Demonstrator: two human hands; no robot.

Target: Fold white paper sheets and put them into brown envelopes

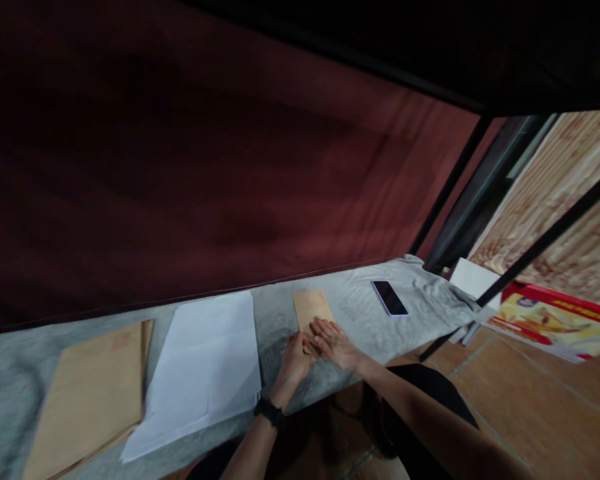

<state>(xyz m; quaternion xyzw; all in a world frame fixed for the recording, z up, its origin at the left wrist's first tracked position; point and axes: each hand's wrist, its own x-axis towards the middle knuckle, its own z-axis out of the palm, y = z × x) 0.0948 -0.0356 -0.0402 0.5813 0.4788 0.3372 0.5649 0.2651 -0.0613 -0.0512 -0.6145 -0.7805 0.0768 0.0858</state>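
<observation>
A small brown paper envelope lies on the grey cloth between me and the red wall. My left hand, with a black watch on its wrist, is curled at the envelope's near left edge and grips it between the fingers. Pressed flat on the envelope's near part is my right hand, fingers stretched out and close to the left fingertips. Both hands hide the near end of the envelope.
Grey cloth covers the narrow table. White paper sheets and large brown envelopes lie to the left. A phone rests on the right. Beyond the table's right end stands a red and yellow box, near black metal poles.
</observation>
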